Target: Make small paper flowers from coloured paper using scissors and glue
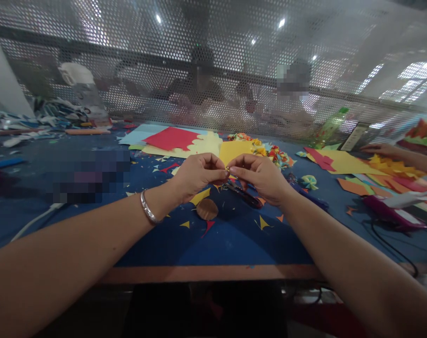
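My left hand (198, 174) and my right hand (260, 177) meet above the blue table (234, 239), fingertips pinched together on a tiny yellow paper piece (228, 169). A silver bangle (147, 209) circles my left wrist. Below the hands lie dark scissors (243, 193) and a round brown paper disc (207, 209), among several small paper scraps. Behind the hands lie yellow paper sheets (213, 146) and a red sheet (171, 138).
A pile of folded coloured paper bits (270, 152) lies behind my right hand. Another person's hand (382, 150) rests on coloured sheets at the right, near a glue gun (392, 209) with its black cord. A perforated metal screen (213, 70) backs the table; people sit beyond it.
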Tool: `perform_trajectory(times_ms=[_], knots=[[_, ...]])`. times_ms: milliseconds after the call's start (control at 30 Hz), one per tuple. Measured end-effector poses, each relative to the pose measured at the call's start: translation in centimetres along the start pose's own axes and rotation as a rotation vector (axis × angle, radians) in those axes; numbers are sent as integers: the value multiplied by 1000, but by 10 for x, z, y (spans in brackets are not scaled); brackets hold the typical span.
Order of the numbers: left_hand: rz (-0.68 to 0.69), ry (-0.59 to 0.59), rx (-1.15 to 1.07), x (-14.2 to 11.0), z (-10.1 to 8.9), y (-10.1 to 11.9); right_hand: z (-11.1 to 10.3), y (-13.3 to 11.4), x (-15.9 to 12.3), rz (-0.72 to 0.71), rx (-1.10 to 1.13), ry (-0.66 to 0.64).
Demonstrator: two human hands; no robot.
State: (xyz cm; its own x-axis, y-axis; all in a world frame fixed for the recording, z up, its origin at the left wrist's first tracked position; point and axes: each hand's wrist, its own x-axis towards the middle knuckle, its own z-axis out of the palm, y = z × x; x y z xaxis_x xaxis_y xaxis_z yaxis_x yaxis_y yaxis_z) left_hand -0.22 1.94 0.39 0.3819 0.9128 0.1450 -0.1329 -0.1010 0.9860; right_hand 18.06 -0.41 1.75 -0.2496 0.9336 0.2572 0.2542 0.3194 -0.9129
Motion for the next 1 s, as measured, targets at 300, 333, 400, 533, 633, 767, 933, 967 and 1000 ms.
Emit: perform_trajectory(times_ms=[300,333,400,533,633,767,933,967,1000], knots=[[265,-6,253,5,-5,-8,1,0,0,-44,-94,23],[282,-4,264,5,-5,-8,1,0,0,-48,-98,26],[306,-1,295,4,-5,-6,1,0,1,-57,-105,28],[312,29,335,3,-4,-4,1,-1,0,-69,-115,28],[274,53,298,3,-4,-5,0,-3,0,-71,-133,22],[249,53,217,6,-5,-9,-1,-1,0,-76,-136,6],[295,36,226,4,-4,-7,-2,2,1,-96,-91,0],[313,28,225,4,-4,-5,-2,1,0,-102,-90,4],[330,22,220,2,-3,-4,-2,1,0,-107,-94,9]])
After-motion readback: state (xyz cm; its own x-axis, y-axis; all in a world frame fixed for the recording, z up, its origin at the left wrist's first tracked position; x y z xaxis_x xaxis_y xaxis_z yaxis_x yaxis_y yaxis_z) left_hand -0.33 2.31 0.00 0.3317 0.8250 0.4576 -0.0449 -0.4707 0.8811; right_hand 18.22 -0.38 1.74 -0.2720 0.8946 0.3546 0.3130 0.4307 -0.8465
